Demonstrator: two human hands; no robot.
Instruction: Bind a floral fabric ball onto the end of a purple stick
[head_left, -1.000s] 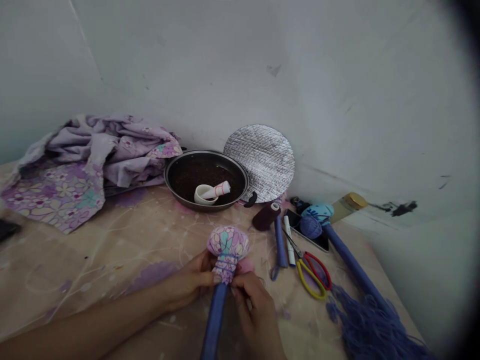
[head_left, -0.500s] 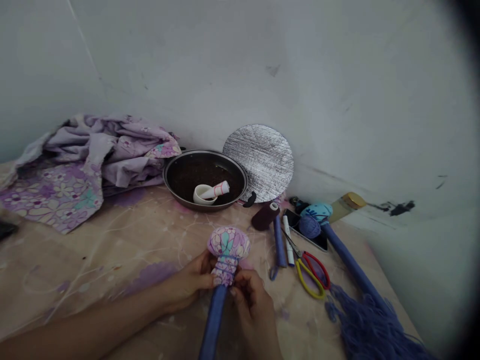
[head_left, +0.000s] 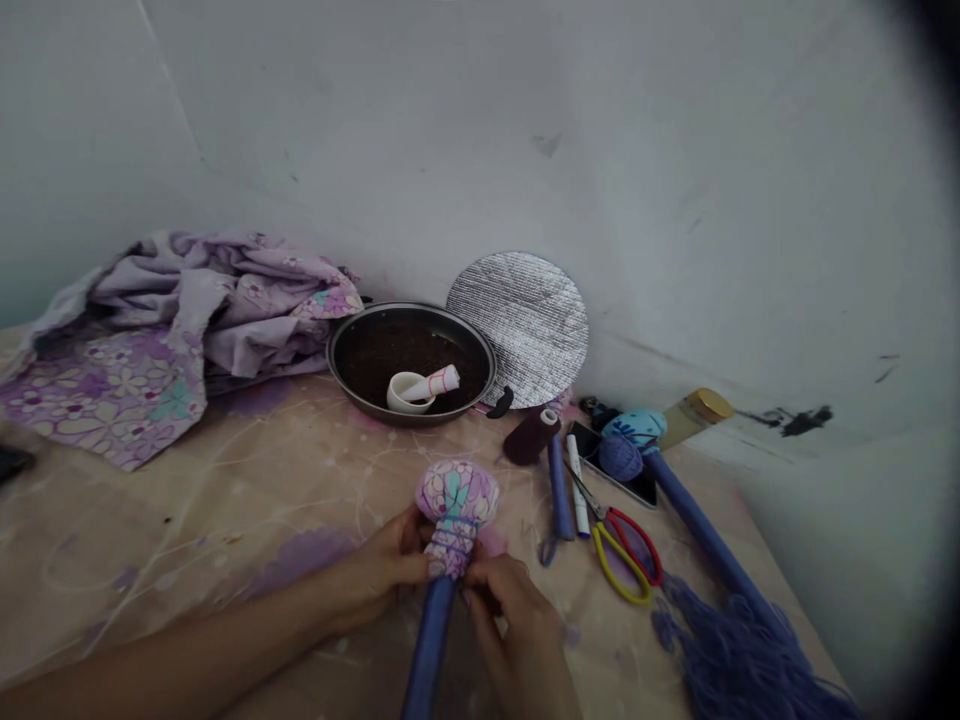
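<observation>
A blue-wrapped stick point(head_left: 429, 655) with a rounded, floral cloth-covered head point(head_left: 457, 492) tilts up from the bottom of the view. Blue yarn point(head_left: 454, 523) is wound round the gathered cloth neck below the head. My left hand point(head_left: 386, 568) is closed on that neck from the left, its thumb across the front. On the right side, my right hand point(head_left: 517, 615) has its fingers pinched together against the lower edge of the cloth. Whatever lies between those fingertips is hidden.
Right of my hands lie scissors point(head_left: 622, 560), a white marker point(head_left: 578, 485), a dark thread spool point(head_left: 531, 437), another padded stick point(head_left: 709, 530) and loose blue yarn point(head_left: 739, 650). Behind stands a pan point(head_left: 341, 385) holding a small white cup point(head_left: 409, 400). Floral cloth point(head_left: 187, 330) is heaped at left.
My right hand has shifted slightly down and right, its fingers still pinched by the cloth neck. My left hand keeps its hold; the padded stick sits slightly lower in view.
</observation>
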